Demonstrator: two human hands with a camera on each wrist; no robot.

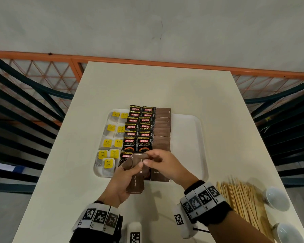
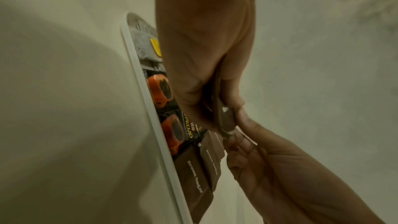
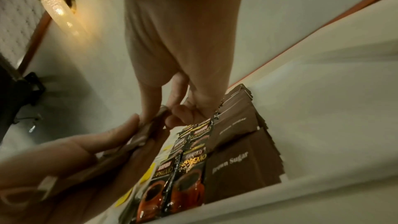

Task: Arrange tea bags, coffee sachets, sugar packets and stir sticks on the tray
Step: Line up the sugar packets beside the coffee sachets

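**Both hands on a stack of brown sugar packets over the tray's near edge**

Nearest the body, a small white block with a black-and-white marker point(image 1: 135, 233) lies on the table point(image 1: 165, 81) between the two banded wrists. Just beyond it, the left hand point(image 1: 120, 181) holds a small stack of brown sugar packets point(image 1: 136, 179) upright in its curled fingers, thumb pressed on the front. The right hand point(image 1: 162, 163) pinches the top edge of the front packet between thumb and forefinger; its other fingers are curled under.

To the right, near the table's edge, a loose pile of wooden stir sticks point(image 1: 242, 199) lies on the table, off the tray, with two white cups point(image 1: 276, 198) beside it.

Behind the hands sits the white tray point(image 1: 191, 137). Its left column holds tea bags point(image 1: 111, 128) with yellow tags, laid in pairs. The middle holds two overlapping rows of black coffee sachets point(image 1: 138, 127). Just right of them runs one overlapping row of sugar packets point(image 1: 162, 127). The tray's right part is bare.

Dark chairs point(image 1: 25, 102) stand at either side of the table, and an orange railing point(image 1: 147, 63) runs along the wall beyond.
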